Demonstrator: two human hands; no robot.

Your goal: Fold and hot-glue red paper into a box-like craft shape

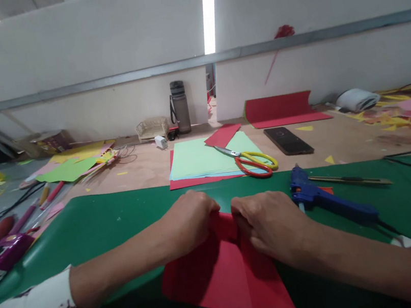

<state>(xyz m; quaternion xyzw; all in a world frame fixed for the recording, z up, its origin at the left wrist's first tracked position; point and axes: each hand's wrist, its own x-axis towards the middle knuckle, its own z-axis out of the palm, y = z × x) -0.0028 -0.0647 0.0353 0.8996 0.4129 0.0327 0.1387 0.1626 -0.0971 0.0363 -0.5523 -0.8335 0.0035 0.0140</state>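
A sheet of red paper [224, 280] lies over the green mat [122, 215], its far edge raised and folded between my two hands. My left hand [194, 222] pinches that edge on the left, fingers curled in. On the right, my right hand [269, 221] grips the same edge, its knuckles bent. A short folded strip of the paper shows between them, and a crease runs down the sheet's right part. My fingertips are partly hidden behind the paper and knuckles.
Beside my right hand lie a blue glue gun [324, 198] and a utility knife [352, 181]. Beyond the mat are scissors [253, 162] on pale green paper [198, 157], a phone [287, 140] and a bottle [180, 107]. A purple power strip [5, 258] sits at left.
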